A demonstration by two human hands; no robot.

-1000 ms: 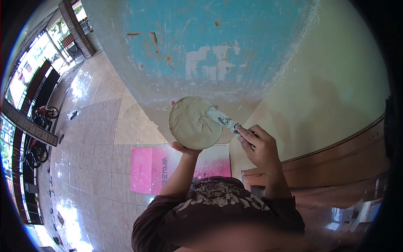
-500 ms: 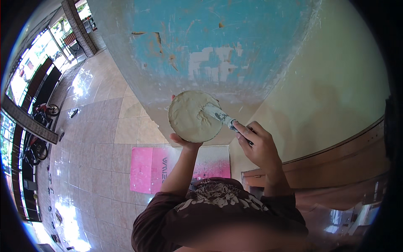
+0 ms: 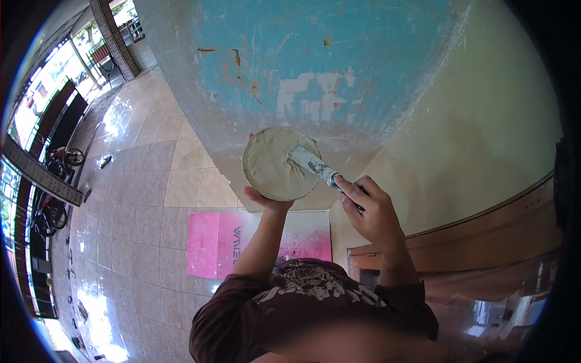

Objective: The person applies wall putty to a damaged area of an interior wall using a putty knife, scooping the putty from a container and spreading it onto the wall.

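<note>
A round tub of cream-coloured putty rests in my left hand, whose fingers wrap its underside and rim; the tub's base is hidden. My right hand is closed round the dark handle of a putty knife. The knife's putty-smeared blade lies in the right part of the putty, its tip sunk into a rough, ridged patch. Ahead stands a wall with turquoise paint, scraped and chipped, with white putty patches low on it.
A pink and white board lies on the tiled floor below my hands. To the right are a pale wall and brown wooden furniture. Motorcycles stand by a dark fence at the far left.
The knife blade has shifted slightly left in the putty, and the ridged patch has changed shape. The tub is a little higher in view. Both hands keep their hold.
</note>
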